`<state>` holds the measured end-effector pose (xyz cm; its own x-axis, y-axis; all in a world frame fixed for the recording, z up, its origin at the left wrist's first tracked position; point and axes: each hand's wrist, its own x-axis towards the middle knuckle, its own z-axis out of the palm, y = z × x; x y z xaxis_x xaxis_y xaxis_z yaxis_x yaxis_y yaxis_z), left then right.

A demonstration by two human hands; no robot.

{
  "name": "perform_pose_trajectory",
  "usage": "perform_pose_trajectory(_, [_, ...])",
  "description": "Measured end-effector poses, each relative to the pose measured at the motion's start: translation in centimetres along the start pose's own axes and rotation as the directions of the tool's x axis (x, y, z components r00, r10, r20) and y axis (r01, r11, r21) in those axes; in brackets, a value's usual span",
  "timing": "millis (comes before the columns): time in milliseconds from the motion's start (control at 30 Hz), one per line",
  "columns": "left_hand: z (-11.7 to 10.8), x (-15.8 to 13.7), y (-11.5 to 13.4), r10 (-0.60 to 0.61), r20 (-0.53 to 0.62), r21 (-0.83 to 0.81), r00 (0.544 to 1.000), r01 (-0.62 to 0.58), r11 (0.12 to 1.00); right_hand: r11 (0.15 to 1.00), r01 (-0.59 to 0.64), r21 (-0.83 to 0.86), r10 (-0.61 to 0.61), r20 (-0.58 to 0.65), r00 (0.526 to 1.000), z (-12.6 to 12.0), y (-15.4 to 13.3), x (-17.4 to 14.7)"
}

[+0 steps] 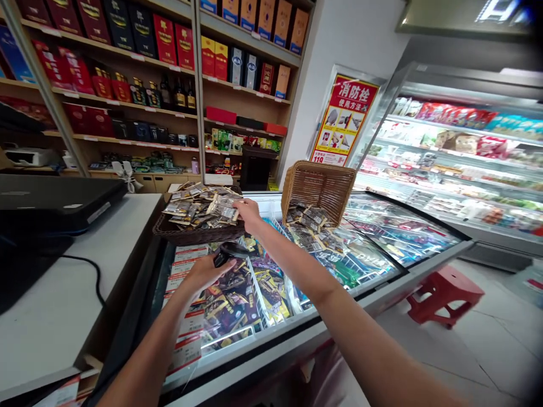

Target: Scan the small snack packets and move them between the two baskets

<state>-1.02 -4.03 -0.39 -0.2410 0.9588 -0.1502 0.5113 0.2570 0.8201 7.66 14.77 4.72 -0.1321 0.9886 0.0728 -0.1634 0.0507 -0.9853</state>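
My right hand (249,213) reaches out over the dark woven basket (203,233) and pinches a small clear snack packet (223,209) with a white label. Beneath that packet, the basket is heaped with similar packets (189,204). My left hand (207,272) is wrapped round the black handle of what looks like a barcode scanner (231,250), held above the freezer's glass lid. Its wide rounded head points right, below the basket's front corner. To the right, a tan wicker basket (320,183) lies tipped on its side, with more packets (316,223) inside and spilling onto the glass.
The chest freezer (297,325) holds colourful ice-cream packs under glass. At left stands a white counter (38,333) with a black machine (55,198) and a cable (95,271). A red stool (445,294) is on the floor at right. Shelves of boxes (165,39) line the back.
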Motion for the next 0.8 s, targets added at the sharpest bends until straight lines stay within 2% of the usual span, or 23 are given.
perform_pose_trajectory(100, [-0.2,-0.2,0.6,0.002,-0.021,0.04,1.0,-0.001,0.999,0.992,0.062,0.106,-0.052,-0.1,0.994,-7.5,-0.1,-2.3])
perform_pose_trajectory(167, [-0.2,-0.4,1.2,0.004,-0.013,0.066,1.0,-0.003,0.998,0.984,0.09,0.157,-0.059,-0.194,0.979,-11.7,0.6,-3.6])
perform_pose_trajectory(233, [-0.1,-0.7,1.9,0.007,0.003,0.086,1.0,-0.007,0.996,0.977,0.065,0.202,-0.005,-0.286,0.958,-14.7,1.8,-4.4])
perform_pose_trajectory(300, [0.1,-1.1,2.5,0.013,0.011,0.1,1.0,-0.014,0.995,0.97,0.001,0.242,0.086,-0.351,0.932,-16.5,2.9,-4.7])
perform_pose_trajectory(400, [0.3,-1.6,3.1,0.028,0.051,0.079,0.998,-0.032,0.996,0.955,-0.07,0.29,0.18,-0.375,0.909,-17.4,3.9,-4.6])
perform_pose_trajectory(600, [0.4,-1.7,2.8,0.058,0.055,0.056,0.997,-0.061,0.997,0.941,-0.096,0.324,0.211,-0.338,0.917,-17.2,3.7,-4.6])
perform_pose_trajectory(800, [0.8,-0.9,1.9,0.067,0.035,0.023,0.997,-0.068,0.997,0.957,-0.099,0.274,0.19,-0.328,0.925,-17.4,3.4,-5.3])
